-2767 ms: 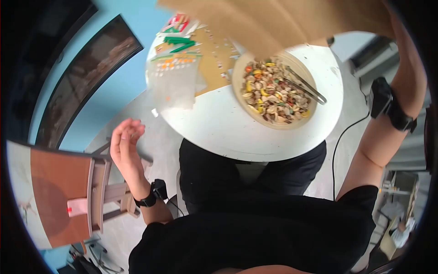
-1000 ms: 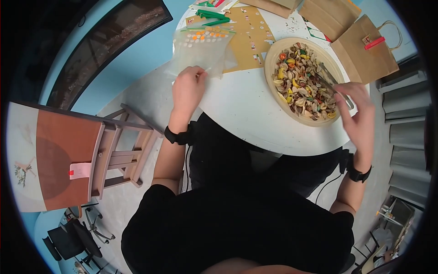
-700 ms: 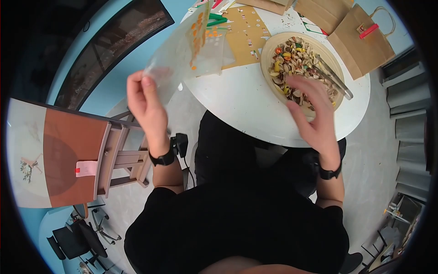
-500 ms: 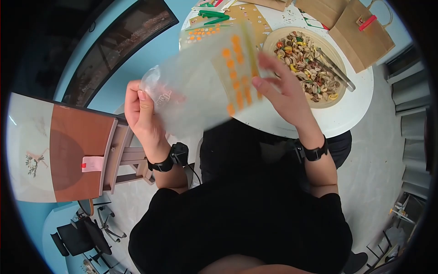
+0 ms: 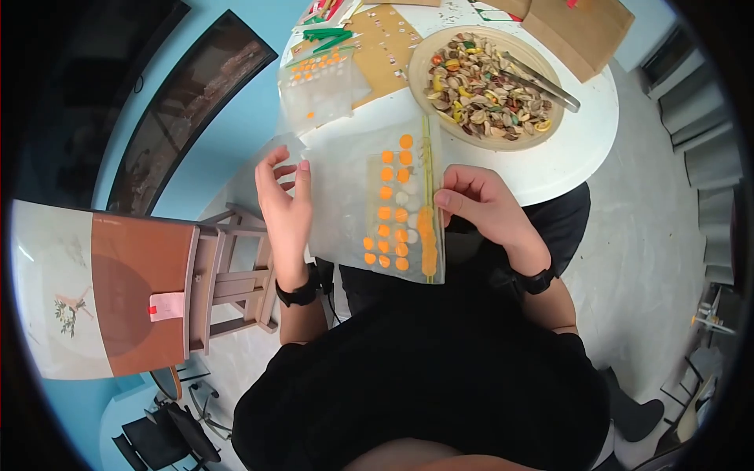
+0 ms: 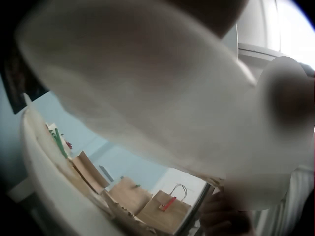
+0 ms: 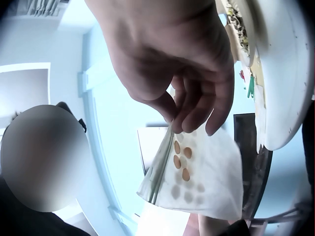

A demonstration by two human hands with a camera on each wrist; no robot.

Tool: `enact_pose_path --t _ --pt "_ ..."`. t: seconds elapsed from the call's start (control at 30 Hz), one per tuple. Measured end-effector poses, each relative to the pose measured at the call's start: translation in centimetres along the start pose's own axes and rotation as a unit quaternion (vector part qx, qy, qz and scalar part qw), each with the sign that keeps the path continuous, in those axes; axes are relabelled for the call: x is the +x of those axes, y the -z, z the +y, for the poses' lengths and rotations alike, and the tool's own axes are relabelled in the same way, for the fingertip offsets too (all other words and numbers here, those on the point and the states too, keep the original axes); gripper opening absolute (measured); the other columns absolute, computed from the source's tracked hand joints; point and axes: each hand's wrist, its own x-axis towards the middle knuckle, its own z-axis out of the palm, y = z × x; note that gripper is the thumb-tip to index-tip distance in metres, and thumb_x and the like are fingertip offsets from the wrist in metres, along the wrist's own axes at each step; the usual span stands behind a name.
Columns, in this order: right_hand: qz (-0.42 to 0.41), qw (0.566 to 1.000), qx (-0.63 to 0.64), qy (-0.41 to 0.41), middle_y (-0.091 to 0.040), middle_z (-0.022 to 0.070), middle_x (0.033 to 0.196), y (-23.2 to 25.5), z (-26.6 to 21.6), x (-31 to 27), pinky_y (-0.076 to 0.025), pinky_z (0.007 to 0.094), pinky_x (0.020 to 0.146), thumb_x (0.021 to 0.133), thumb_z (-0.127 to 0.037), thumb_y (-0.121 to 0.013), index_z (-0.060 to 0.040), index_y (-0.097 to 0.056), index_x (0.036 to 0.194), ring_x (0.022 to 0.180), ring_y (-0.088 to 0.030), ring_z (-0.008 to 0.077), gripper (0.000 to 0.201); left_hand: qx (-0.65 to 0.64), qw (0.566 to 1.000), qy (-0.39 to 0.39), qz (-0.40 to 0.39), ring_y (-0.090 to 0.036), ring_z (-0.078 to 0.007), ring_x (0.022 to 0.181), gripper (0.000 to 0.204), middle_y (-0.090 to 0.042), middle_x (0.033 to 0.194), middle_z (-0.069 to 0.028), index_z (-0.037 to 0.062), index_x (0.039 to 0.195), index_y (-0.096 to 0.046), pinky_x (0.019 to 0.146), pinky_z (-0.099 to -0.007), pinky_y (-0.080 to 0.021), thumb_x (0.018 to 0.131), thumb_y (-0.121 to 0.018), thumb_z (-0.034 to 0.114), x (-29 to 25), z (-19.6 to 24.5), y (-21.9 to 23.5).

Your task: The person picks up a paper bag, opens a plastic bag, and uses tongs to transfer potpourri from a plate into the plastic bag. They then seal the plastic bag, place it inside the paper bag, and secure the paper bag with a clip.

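Observation:
A frosted zip bag [image 5: 338, 188] with rows of orange and white round spots is held up in front of the body, off the table. My right hand [image 5: 491, 204] pinches its zip edge between thumb and fingers. In the right wrist view the bag [image 7: 216, 172] hangs from those fingertips. At the opposite end, my left hand [image 5: 284, 208] has its fingers loosely bent and its thumb apart, right at the bag's corner. The left wrist view is mostly filled by the blurred bag [image 6: 147, 88].
On the white table [image 5: 593, 129] stands a round bowl [image 5: 418, 90] of dried petals [image 5: 487, 114], with metal tongs [image 5: 542, 82] across it. A similar spotted bag [image 5: 310, 102], green clips [image 5: 326, 35], a sticker sheet [image 5: 389, 43] and a brown paper bag [image 5: 577, 35] lie around.
My left hand has lifted the zip bag off the table and swung it across the body. My right hand has come from the bowl to the zip edge. Earlier it held up a paper bag.

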Motion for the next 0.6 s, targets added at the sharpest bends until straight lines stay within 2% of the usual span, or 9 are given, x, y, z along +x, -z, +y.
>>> enact_pose_path --t 0.1,0.13,0.17,0.2,0.27,0.37,0.47,0.5,0.6 --pt "0.022 0.996 -0.085 0.026 -0.069 0.0028 0.082 -1.8 -1.6 -1.7 -0.052 0.0257 0.07 0.1 -0.012 -0.068 -0.0002 -0.064 0.095 0.075 -0.064 0.0092 0.014 -0.134 0.975 -0.04 -0.172 -0.064 -0.014 0.084 0.014 -0.068 0.093 -0.0053 0.0002 0.105 -0.065 0.079 -0.0276 -0.052 0.094 -0.069 0.006 -2.5 1.0 1.0" --pt "0.024 0.992 -0.118 0.032 -0.069 0.0031 0.081 -2.5 -1.8 -2.3 -0.051 0.0257 0.069 0.099 -0.012 -0.069 -0.0003 -0.064 0.096 0.075 -0.064 0.009 0.013 -0.227 0.935 -0.029 -0.27 -0.065 -0.0143 0.085 0.011 -0.068 0.094 -0.005 0.0015 0.102 -0.067 0.079 -0.0283 -0.053 0.091 -0.069 0.003 -3.7 2.0 1.1" --pt "0.005 0.984 -0.162 0.072 -0.07 0.0052 0.08 -3.0 -1.7 -2.7 -0.051 0.0262 0.068 0.097 -0.013 -0.071 -0.0007 -0.064 0.099 0.074 -0.065 0.0107 0.014 -0.277 0.886 -0.003 -0.371 -0.066 -0.0134 0.084 0.016 -0.068 0.092 -0.0048 0.0005 0.104 -0.066 0.078 -0.0283 -0.054 0.088 -0.071 0.003 -4.4 4.2 1.3" --pt "-0.03 0.969 -0.219 0.11 -0.072 0.0068 0.082 -3.4 -2.3 -3.0 -0.051 0.0276 0.068 0.095 -0.014 -0.072 -0.0011 -0.065 0.099 0.072 -0.065 0.0139 0.015 -0.304 0.845 -0.015 -0.439 -0.065 -0.0104 0.085 0.016 -0.069 0.092 -0.0046 -0.0002 0.107 -0.066 0.078 -0.0265 -0.053 0.092 -0.07 0.005 -4.6 6.2 1.3" --pt "-0.071 0.967 -0.205 0.135 -0.072 0.0076 0.082 -4.1 -2.3 -3.6 -0.052 0.0292 0.07 0.095 -0.015 -0.072 -0.001 -0.065 0.096 0.071 -0.066 0.0163 0.016 -0.283 0.831 0.036 -0.478 -0.065 -0.0078 0.087 0.015 -0.07 0.094 -0.0036 -0.0007 0.11 -0.066 0.077 -0.0246 -0.053 0.098 -0.067 0.008 -5.6 8.2 0.9" --pt "-0.054 0.95 -0.264 0.159 -0.07 0.0079 0.079 -3.3 -2.9 -5.0 -0.053 0.0296 0.069 0.094 -0.014 -0.072 -0.0007 -0.065 0.093 0.069 -0.066 0.0165 0.015 -0.333 0.801 0.049 -0.495 -0.065 -0.0062 0.086 0.016 -0.071 0.094 -0.0025 -0.0017 0.111 -0.066 0.075 -0.0232 -0.052 0.101 -0.066 0.011 -5.8 8.2 0.5" --pt "-0.019 0.959 -0.227 0.166 -0.068 0.0068 0.075 -2.3 -3.2 -6.9 -0.052 0.0282 0.065 0.093 -0.011 -0.071 -0.0009 -0.064 0.091 0.066 -0.064 0.0153 0.013 -0.336 0.777 0.075 -0.526 -0.065 -0.0065 0.086 0.012 -0.07 0.091 -0.0016 -0.0029 0.107 -0.067 0.075 -0.0232 -0.052 0.099 -0.066 0.006 -5.7 8.2 0.6" --pt "-0.003 0.965 -0.222 0.138 -0.066 0.0027 0.076 -1.8 -3.9 -7.8 -0.049 0.025 0.066 0.092 -0.008 -0.071 -0.0003 -0.064 0.089 0.07 -0.06 0.0087 0.011 -0.32 0.792 0.058 -0.517 -0.065 -0.0065 0.084 0.008 -0.07 0.089 -0.0016 -0.0028 0.103 -0.066 0.075 -0.023 -0.052 0.098 -0.065 0.004 -5.6 8.2 0.5" --pt "0.088 0.949 -0.267 0.143 -0.064 0.0027 0.072 -0.2 -6.0 -10.1 -0.048 0.0238 0.063 0.088 -0.005 -0.07 0.0006 -0.063 0.083 0.066 -0.058 0.0071 0.01 -0.281 0.834 0.008 -0.474 -0.066 -0.0064 0.082 0.004 -0.069 0.084 -0.0015 -0.0019 0.091 -0.064 0.072 -0.0224 -0.052 0.095 -0.062 -0.002 -5.2 8.3 0.3"
